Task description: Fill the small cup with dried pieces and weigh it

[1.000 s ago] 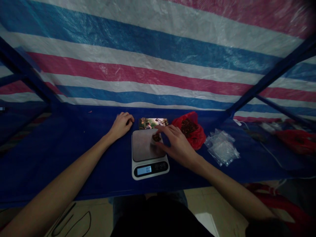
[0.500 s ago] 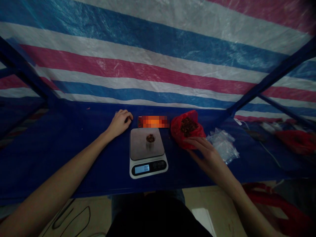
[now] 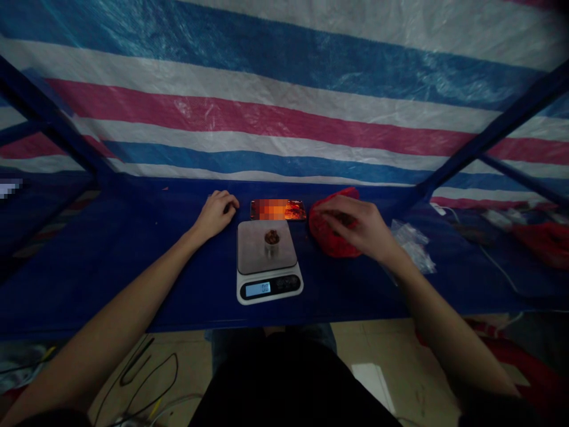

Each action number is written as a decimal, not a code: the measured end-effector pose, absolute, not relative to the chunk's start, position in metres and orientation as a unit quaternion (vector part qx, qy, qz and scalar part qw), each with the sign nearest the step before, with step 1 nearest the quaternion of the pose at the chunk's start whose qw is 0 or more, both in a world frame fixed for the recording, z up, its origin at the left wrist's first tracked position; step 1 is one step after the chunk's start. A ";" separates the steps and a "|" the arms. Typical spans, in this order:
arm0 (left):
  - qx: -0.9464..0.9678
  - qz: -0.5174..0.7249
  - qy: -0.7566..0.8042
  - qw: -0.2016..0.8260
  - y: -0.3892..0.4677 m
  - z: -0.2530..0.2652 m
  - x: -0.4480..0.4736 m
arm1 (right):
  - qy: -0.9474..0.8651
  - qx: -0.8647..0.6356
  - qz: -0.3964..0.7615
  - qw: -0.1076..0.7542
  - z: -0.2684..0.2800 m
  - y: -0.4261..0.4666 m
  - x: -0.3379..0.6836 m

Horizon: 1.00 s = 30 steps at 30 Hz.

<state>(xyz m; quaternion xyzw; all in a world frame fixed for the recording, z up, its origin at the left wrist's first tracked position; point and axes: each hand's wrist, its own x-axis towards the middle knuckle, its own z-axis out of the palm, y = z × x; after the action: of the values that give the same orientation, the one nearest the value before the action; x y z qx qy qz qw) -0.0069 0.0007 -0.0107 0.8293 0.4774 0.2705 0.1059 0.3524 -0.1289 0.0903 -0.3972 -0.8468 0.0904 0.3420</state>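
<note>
On the blue table, left of the phone, my left hand (image 3: 216,214) rests loosely curled with nothing visible in it. My right hand (image 3: 362,225) is over the mouth of a red plastic bag (image 3: 331,244), its fingers stretched out and its thumb apart from them. Brown dried pieces (image 3: 345,218) show in the bag, partly hidden by that hand. Between my hands stands a kitchen scale (image 3: 269,261) with a lit display reading 0.0. A small clear cup (image 3: 271,242) filled with brown pieces sits on its plate.
A phone (image 3: 278,210) with a lit, partly blurred-out screen lies behind the scale. Small clear plastic bags (image 3: 413,246) are heaped right of the red bag. Striped sheeting (image 3: 267,124) hangs behind the table, with blue frame bars (image 3: 484,136) at both sides. Cables (image 3: 153,373) lie on the floor.
My right hand has moved from the near side of the red bag up and over its mouth. My left hand stays put. The view has shifted slightly.
</note>
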 end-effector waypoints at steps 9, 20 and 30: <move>0.833 0.261 0.479 0.092 0.004 -0.013 -0.010 | -0.784 -0.456 -0.063 0.417 0.070 -0.108 0.375; 0.849 0.256 0.454 0.081 0.007 -0.016 -0.003 | -0.592 -0.741 -0.097 0.300 0.017 -0.251 0.496; 0.823 0.308 0.464 0.110 0.002 -0.011 -0.005 | -0.647 -0.716 -0.120 0.230 0.012 -0.231 0.464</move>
<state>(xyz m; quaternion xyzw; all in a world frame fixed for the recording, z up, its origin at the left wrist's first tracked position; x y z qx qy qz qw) -0.0055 0.0016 -0.0109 0.8229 0.4642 0.3084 0.1105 0.4636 -0.2309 0.0117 -0.7164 -0.6474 -0.1204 0.2305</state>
